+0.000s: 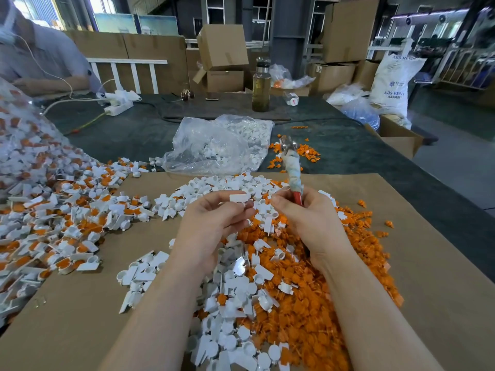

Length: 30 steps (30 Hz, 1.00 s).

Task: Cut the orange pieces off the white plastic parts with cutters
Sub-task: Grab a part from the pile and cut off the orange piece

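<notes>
Cardboard boxes (pixel 222 46) and white resin sacks (pixel 393 81) crowd the back of the workshop I am looking into, behind a long table covered in dark green cloth (pixel 134 132). On that table, nearest me, lies a flat sheet of brown cardboard (pixel 434 277) that serves as my work surface.

My left hand (pixel 211 223) pinches a small white plastic part (pixel 239 198) between thumb and fingertips, holding it up just above the heap. My right hand (pixel 305 218) grips the red handles of a pair of metal cutters (pixel 292 167), whose shaft is wrapped in pale cloth or tape and whose tip points up and away from me. I cannot tell whether the cutter's blades are apart or together. The held part sits just left of the cutters, close to them but not touching the blades.

Under and between my forearms lie trimmed white plastic pieces (pixel 235 303), and to the right of them a thick pile of cut-off orange pieces (pixel 321 303). To my left, a spread of uncut white parts with orange pieces still attached (pixel 67 223) spills from a large clear bag (pixel 16 145). Beyond the cardboard lies a crumpled clear plastic bag holding white parts (pixel 219 143), with a few orange scraps (pixel 300 151) beside it. Further back stands a glass bottle of yellowish liquid (pixel 261 87), and another person in a grey shirt (pixel 40 54) sits at the far left.
</notes>
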Each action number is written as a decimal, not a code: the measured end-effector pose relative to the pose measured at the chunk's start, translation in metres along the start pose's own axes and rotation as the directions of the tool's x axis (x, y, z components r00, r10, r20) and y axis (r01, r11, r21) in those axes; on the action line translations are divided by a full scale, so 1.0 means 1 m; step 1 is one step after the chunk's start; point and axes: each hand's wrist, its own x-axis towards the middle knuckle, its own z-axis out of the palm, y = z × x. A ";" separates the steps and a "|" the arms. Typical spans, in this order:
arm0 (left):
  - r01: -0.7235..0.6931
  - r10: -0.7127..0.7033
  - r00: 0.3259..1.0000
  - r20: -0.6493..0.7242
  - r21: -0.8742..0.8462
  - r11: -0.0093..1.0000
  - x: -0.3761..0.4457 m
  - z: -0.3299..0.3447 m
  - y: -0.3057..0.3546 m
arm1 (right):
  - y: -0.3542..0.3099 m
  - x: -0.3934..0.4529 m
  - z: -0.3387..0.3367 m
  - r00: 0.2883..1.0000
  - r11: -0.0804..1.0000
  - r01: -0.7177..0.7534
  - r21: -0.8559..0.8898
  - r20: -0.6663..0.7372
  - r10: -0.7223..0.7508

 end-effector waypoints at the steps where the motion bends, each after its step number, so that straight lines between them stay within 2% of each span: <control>1: 0.000 0.000 1.000 0.002 -0.021 1.000 -0.001 0.001 0.000 | -0.001 -0.001 0.000 1.000 0.999 -0.005 0.038 0.023 0.004; 4: -0.009 0.009 1.000 0.006 -0.060 0.998 -0.001 0.004 0.000 | -0.004 -0.003 0.000 0.998 0.996 0.016 0.084 0.056 -0.020; 9: -0.075 0.085 0.991 -0.105 0.097 0.993 0.001 0.007 -0.004 | -0.007 -0.006 0.002 0.997 0.995 0.033 0.098 0.068 -0.040; 12: -0.096 0.102 0.988 -0.117 0.062 0.993 0.000 0.009 -0.004 | -0.007 -0.006 0.003 0.997 0.996 0.040 0.079 0.061 -0.045; 19: -0.104 0.103 0.989 -0.106 -0.004 0.995 -0.005 0.012 -0.005 | -0.001 -0.002 0.009 0.988 0.980 0.148 -0.131 -0.026 -0.152; 23: -0.121 0.119 0.984 -0.135 -0.004 0.993 -0.006 0.014 -0.003 | 0.004 -0.001 0.013 0.969 0.913 0.220 -0.345 -0.029 -0.244; 30: -0.175 0.208 0.957 -0.200 0.170 0.970 -0.007 0.018 -0.004 | 0.005 -0.005 0.019 0.925 0.843 0.281 -0.459 -0.105 -0.366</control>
